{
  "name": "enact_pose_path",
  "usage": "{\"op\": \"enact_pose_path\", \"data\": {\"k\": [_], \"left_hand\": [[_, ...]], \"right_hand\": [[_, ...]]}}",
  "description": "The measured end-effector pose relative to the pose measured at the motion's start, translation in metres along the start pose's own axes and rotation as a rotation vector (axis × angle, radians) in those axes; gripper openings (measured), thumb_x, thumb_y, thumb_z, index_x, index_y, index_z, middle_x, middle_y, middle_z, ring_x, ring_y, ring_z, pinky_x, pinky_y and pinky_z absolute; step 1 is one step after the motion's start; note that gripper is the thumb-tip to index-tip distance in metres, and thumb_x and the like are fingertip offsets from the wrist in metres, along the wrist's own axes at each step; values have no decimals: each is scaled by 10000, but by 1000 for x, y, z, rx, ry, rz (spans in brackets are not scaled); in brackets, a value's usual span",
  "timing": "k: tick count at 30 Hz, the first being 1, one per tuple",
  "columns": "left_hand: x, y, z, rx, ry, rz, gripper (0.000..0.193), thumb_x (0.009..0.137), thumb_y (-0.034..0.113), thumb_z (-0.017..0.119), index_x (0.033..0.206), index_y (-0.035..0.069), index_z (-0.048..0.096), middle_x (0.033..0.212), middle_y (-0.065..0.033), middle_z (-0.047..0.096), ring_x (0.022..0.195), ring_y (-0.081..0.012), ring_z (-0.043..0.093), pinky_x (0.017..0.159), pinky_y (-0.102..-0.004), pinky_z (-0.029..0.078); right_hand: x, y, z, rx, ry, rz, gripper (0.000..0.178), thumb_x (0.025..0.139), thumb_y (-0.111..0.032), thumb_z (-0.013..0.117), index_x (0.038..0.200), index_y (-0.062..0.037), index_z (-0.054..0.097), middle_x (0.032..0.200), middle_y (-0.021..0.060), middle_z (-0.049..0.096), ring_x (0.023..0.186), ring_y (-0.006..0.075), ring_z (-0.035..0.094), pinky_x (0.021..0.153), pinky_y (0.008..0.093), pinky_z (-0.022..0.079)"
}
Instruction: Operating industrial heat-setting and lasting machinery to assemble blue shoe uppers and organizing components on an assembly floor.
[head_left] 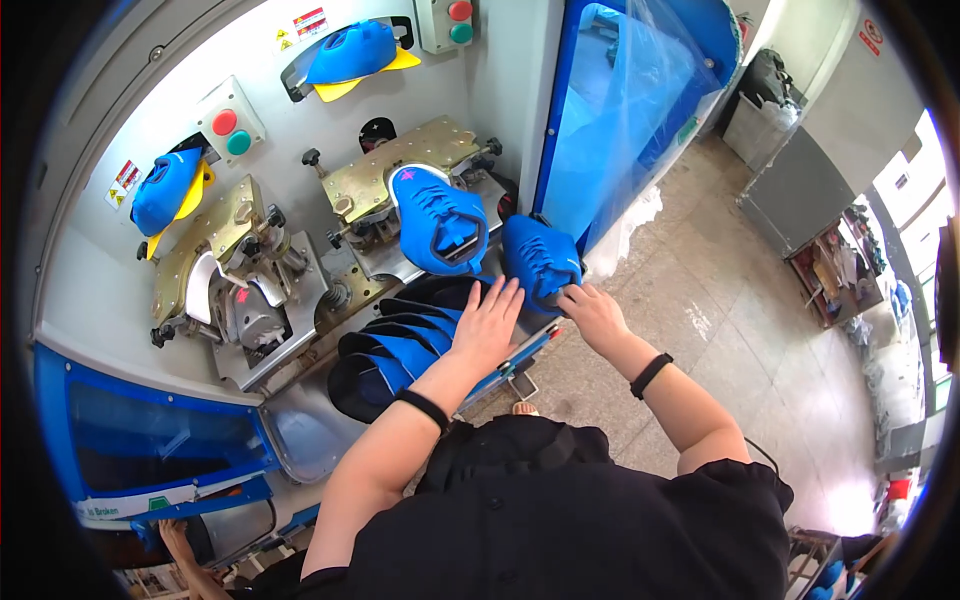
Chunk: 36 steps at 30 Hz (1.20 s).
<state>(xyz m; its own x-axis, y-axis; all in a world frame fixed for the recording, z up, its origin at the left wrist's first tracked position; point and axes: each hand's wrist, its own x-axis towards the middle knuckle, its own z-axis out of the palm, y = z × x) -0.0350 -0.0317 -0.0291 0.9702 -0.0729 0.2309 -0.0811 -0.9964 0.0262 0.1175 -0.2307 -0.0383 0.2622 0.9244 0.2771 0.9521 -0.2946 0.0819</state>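
Observation:
My left hand (pixel 487 322) lies with its fingers stretched out at the right end of a row of blue-and-black shoe uppers (pixel 412 335). Just to the right, my right hand (pixel 596 318) has its fingers bent over the near edge of a blue shoe upper (pixel 540 254) with laces-like straps. Its thumb side presses that edge; the fingertips are partly hidden. Beyond my left hand, another blue shoe upper (pixel 440 225) with a pale toe rim sits on the machine's right-hand mould, toe pointing away.
The machine has metal clamp plates (pixel 205 250) and red and green buttons (pixel 231 132). Two blue-and-yellow pieces (pixel 355 58) sit on its back wall. A blue-framed door (pixel 625 110) stands at the right. Another person's hand (pixel 178 540) shows at lower left. Shelves (pixel 835 265) line the far right.

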Motion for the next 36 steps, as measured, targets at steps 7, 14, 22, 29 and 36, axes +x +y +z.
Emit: {"op": "enact_pose_path", "data": {"k": [7, 14, 22, 29, 36], "left_hand": [[-12, -6, 5, 67, -202, -294, 575, 674, 257, 798, 1221, 225, 627, 1363, -99, 478, 1388, -387, 328, 1103, -692, 171], [-46, -9, -17, -95, -61, -251, 583, 667, 298, 806, 1220, 217, 638, 1490, -91, 383, 1438, -373, 247, 1125, -657, 178], [-124, -10, -95, -295, 543, -452, 293, 687, 165, 771, 959, 96, 684, 1248, -135, 575, 1224, -380, 519, 1014, -543, 406], [-186, -35, -140, -473, 834, -621, 59, 790, -1, 683, 847, 5, 666, 857, -111, 657, 800, -236, 641, 737, -324, 508], [-250, -35, -140, -821, 849, -780, 46, 856, 38, 670, 871, -5, 678, 773, -69, 646, 744, -131, 643, 678, -252, 503]], "right_hand": [[-1, 25, 45, 338, -121, 62, 262, 817, -162, 665, 1067, -154, 585, 1060, 32, 555, 1017, 243, 573, 810, 383, 518], [9, 22, 46, 243, -119, 58, 319, 792, -229, 716, 1075, -143, 597, 1061, 41, 566, 1017, 251, 578, 786, 368, 516], [110, -73, -90, 483, 494, -256, 220, 706, -145, 783, 866, -97, 638, 825, 56, 601, 707, 249, 609, 579, 343, 490], [319, -207, -184, 579, 630, -578, 135, 854, -133, 646, 981, -91, 634, 884, 122, 627, 756, 313, 641, 651, 389, 518], [498, -281, -173, 449, 586, -516, 434, 942, -386, 582, 1259, -91, 556, 1105, 172, 659, 983, 346, 651, 866, 432, 505]]}}
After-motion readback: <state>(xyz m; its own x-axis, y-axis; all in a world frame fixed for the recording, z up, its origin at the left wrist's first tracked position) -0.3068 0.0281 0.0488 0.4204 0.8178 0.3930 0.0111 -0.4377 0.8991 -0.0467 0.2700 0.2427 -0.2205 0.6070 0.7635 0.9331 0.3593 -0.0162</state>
